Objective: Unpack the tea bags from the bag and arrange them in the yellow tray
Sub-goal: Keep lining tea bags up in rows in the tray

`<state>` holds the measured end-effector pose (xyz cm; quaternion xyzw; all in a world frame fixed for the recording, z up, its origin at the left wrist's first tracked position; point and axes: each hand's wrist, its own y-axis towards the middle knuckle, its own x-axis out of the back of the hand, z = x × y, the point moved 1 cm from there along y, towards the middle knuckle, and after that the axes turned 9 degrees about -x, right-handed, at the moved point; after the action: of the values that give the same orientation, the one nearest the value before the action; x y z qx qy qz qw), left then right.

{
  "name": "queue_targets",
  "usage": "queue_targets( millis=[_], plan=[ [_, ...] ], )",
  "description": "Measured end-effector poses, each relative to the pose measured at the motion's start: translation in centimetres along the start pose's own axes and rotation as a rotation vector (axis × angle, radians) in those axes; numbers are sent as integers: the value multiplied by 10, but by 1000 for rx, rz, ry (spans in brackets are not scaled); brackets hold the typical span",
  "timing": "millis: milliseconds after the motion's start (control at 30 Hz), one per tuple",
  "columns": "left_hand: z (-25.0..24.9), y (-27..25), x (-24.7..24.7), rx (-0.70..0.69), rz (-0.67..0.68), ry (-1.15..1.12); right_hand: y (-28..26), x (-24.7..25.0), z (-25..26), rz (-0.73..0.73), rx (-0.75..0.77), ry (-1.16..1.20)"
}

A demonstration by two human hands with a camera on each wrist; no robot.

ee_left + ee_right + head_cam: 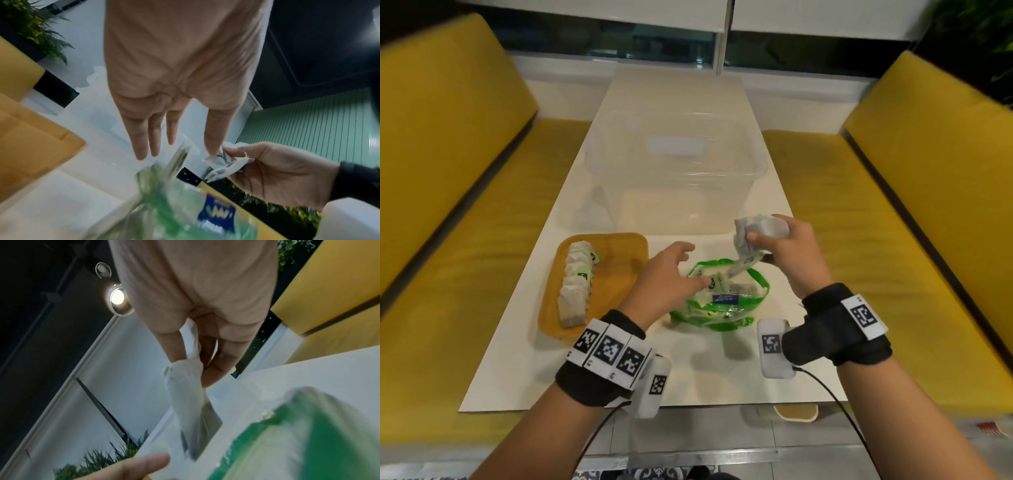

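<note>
No legible txt — blue label (725,298) on bag (722,308) too blurred.

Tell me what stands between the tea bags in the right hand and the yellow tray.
Only the left hand, open over the green bag, lies roughly between the tea bags gripped by the right hand and the yellow tray.

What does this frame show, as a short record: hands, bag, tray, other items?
left hand: open, fingers straight, reaching over the green bag
right hand: grips several tea bags above the green bag
green bag: open on the white table, tea bags inside
yellow tray: one row of tea bags along its left side
other: clear plastic bin behind
</note>
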<state>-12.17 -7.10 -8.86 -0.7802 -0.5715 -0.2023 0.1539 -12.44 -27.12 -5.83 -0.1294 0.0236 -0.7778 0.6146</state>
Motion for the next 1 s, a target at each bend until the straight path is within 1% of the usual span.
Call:
queue_targets(
  millis=[67, 133, 167, 233, 300, 333, 400, 467, 567, 633, 733, 800, 867, 933, 1000],
  plan=[
    [-14, -5, 7, -47, -91, -141, 0, 2, 10, 1, 12, 119],
    [-29, -9, 12, -75, -181, -335, 1, 1, 18, 33, 17, 223],
    [-35, -11, 12, -60, -209, -463, 0, 0, 22, 67, 7, 286],
    [-44, -13, 10, 19, -229, -753, -3, -4, 29, 166, -29, 427],
    [-48, -14, 5, 142, -181, -1025, -10, -10, 34, 260, -61, 531],
    [-49, -14, 3, 200, -116, -1124, -14, -14, 35, 297, -67, 548],
    [-52, -17, -1, 271, 39, -1240, -22, -22, 35, 338, -47, 493],
    [-51, -19, -1, 301, 118, -1305, -30, -30, 33, 335, 24, 363],
    [-45, -23, 6, 312, 152, -1355, -39, -40, 30, 312, 123, 100],
    [-39, -26, 15, 354, 156, -1355, -43, -45, 30, 339, 159, -29],
    [-30, -32, 26, 351, 185, -1308, -48, -52, 30, 425, 155, -95],
    [-24, -37, 35, 334, 191, -1286, -51, -60, 31, 440, 148, -145],
    [-20, -42, 44, 343, 198, -1287, -53, -67, 30, 390, 140, -135],
    [-16, -46, 53, 362, 179, -1292, -53, -74, 28, 292, 193, -113],
    [-12, -49, 60, 372, 132, -1264, -56, -81, 26, 230, 247, -93]
  ],
)
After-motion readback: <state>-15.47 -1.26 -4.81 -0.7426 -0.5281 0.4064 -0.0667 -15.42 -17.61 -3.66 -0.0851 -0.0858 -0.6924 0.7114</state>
